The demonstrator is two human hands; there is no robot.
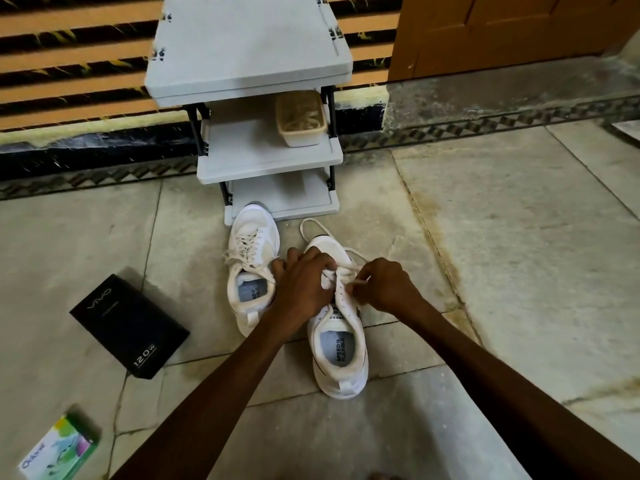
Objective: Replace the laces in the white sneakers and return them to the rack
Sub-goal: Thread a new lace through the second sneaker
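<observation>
Sneaker being relaced sits on the floor directly under both hands. Its long axis runs from the heel, nearest the person, to the toe beyond the knuckles, pointing toward the rack. The left hand is curled over the tongue and the left side of the upper, gripping the shoe to steady it. The right hand, just across the eyelets on the shoe's right side, pinches the end of a lace between thumb and fingertips. The rest of that lace trails loose past the hands and loops over the toe. The eyelet rows on the heel side of the hands appear unlaced.

The coming move looks to be feeding the pinched end into an eyelet. The right hand is the nearer one for that, with the holes just to its left along the shoe's axis.

A second sneaker, laced, stands just left of the left hand, roughly parallel, its toe at the foot of the rack. A black box lies well to the left of the hands.
</observation>
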